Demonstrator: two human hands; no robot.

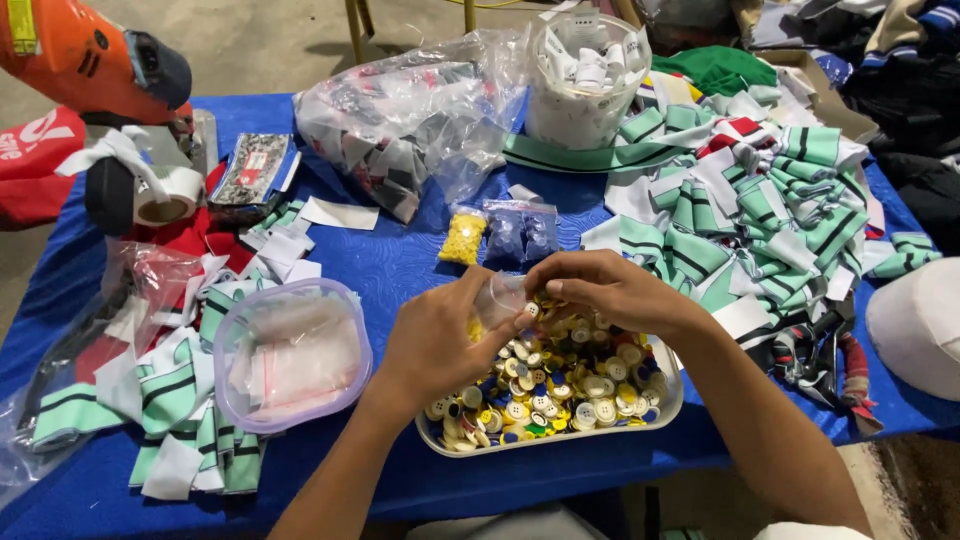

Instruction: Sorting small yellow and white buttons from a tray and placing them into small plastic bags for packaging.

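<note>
My left hand (440, 340) and my right hand (605, 288) meet over a white tray (668, 402) heaped with cream, yellow and blue buttons (560, 390). Both hands pinch a small clear plastic bag (500, 298) between them, the left at its lower edge, the right at its top. A cream button (531, 310) sits at the fingertips beside the bag.
On the blue table (400, 260): a clear lidded tub of small bags (290, 352), little bags of yellow buttons (462, 238) and blue buttons (522, 235), piles of green striped fabric pieces (770, 210), a white bucket (585, 85), a large plastic bag (410, 120), a tape roll (165, 195).
</note>
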